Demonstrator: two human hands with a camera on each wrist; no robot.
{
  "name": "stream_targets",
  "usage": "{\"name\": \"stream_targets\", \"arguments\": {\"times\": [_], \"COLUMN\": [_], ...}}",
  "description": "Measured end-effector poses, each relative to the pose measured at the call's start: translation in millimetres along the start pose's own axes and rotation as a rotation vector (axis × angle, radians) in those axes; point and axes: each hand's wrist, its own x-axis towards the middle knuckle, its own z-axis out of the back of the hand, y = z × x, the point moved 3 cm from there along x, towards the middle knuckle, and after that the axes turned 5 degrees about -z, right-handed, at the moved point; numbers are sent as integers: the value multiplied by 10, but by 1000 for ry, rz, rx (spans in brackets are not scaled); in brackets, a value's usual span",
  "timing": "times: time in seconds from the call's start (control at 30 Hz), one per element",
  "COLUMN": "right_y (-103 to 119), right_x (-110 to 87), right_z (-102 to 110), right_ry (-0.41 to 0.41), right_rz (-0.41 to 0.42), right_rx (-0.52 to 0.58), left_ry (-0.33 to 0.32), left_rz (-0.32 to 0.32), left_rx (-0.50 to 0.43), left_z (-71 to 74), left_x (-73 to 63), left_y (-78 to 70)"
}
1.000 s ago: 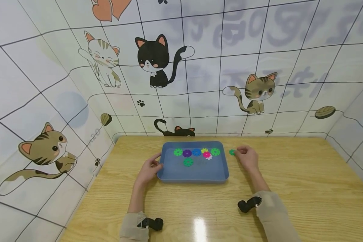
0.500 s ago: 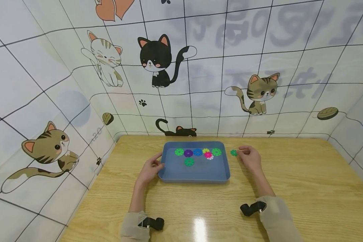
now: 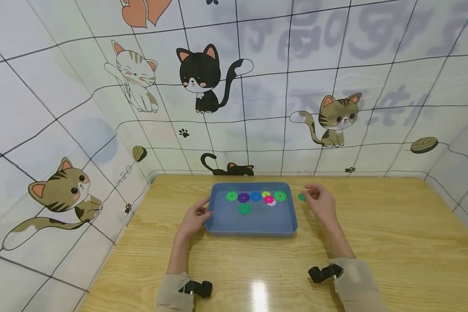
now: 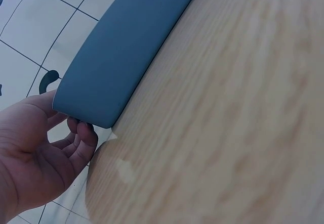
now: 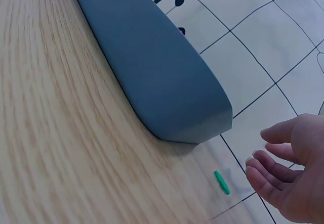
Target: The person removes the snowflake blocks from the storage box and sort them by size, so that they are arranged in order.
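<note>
Two beige sleeves (image 3: 175,294): one toward seven o'clock, one toward four, each bearing a black wrist camera (image 3: 200,289). Hours were read around the middle of the blue-grey tray (image 3: 251,233), with twelve toward the wall.
Table (image 3: 281,268): pale wood grain, bearing the tray.
Tray: flat, long side nearest, so that each short end faced a hand.
Left hand (image 3: 194,221): at nine o'clock, clamped on the tray's end, thumb over the rim and curled fingers against the outer wall, probably to stop it sliding.
Teal-green disc (image 3: 245,209): inside the tray near its middle, set apart from the others.
Right hand (image 3: 323,206): at three o'clock, outside the tray, thumb and fingertips apart with nothing between them, curved as if to suit a small, thin piece.
Loose green disc (image 5: 221,182): between two and three o'clock, just outside the tray, seemingly flat on the table; the right wrist view showed a gap between it and the fingertips.
Far row in the tray: from ten to two o'clock, light green (image 3: 232,196), purple (image 3: 243,198), blue (image 3: 255,196), yellow (image 3: 266,194) and a second light green disc (image 3: 280,196), perhaps spread to keep colours distinct; a pink disc (image 3: 269,199) partly covered a white one (image 3: 273,203).
Wall: at twelve, white with black grid lines and cartoon cats (image 3: 199,71).
</note>
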Motion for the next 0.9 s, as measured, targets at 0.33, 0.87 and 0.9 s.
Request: {"name": "stream_targets", "arguments": {"times": [0.33,0.87,0.9], "right_y": [269,433,435], "right_x": [-41,-163,-166], "right_z": [-190,-616,-636], "right_ry": [68,243,246], "right_rz": [109,246,242], "right_rx": [46,35,38], "left_ry": [-31,-34,-31], "left_rz": [20,7,6], "left_rx": [-16,-27,-26], "left_z": [24,5,-1], "left_x": [40,72,77], "left_y": [82,199,202]}}
